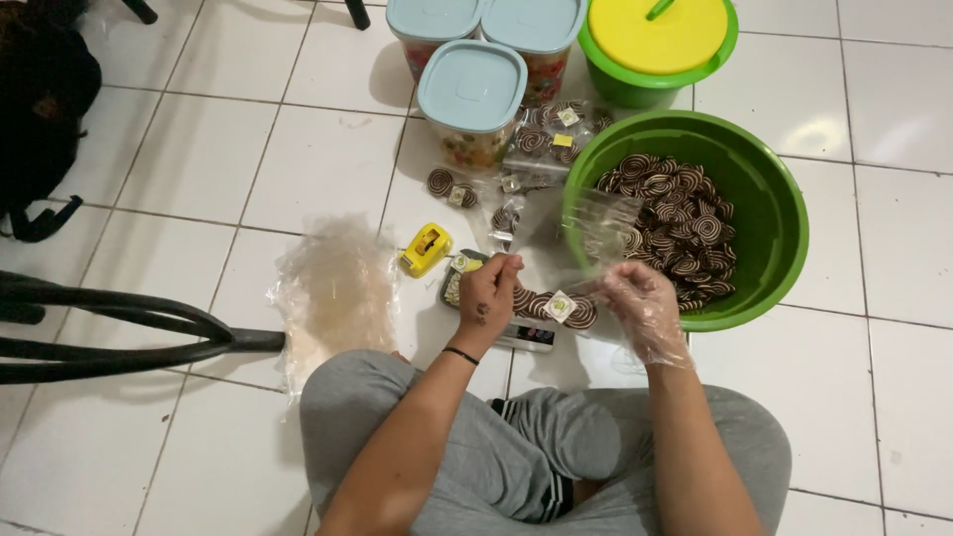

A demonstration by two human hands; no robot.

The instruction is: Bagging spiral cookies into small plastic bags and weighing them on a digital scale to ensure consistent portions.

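Here, a person sits cross-legged on a white tiled floor [199, 159]. Biggest thing nearby: the green basin [774, 213], right of and ahead of the knees, half full of brown-and-white spiral cookies [680, 223]. Behind it a smaller green bucket with a yellow lid [657, 32], and three tubs with pale blue lids [473, 87]. A stack of clear plastic bags [336, 288] lies flat to the left, with a small yellow tape dispenser [425, 248] at its far right corner. Filled cookie packets [541, 139] lie scattered between the tubs and the hands.

The clear bag [604, 226] is held up over the basin's near-left rim, mouth side toward the person, long axis running roughly from the hands up toward the basin. The right hand [645, 308], in a thin clear glove, sits just below the bag and nearest the basin, fingers curled loosely; whether it pinches the bag edge, cannot tell. The left hand [486, 293], bare, with a dark wristband, is closed in a pinch on something small at its fingertips, just left of the bag, above a row of cookies [556, 308] on a flat scale [521, 335].
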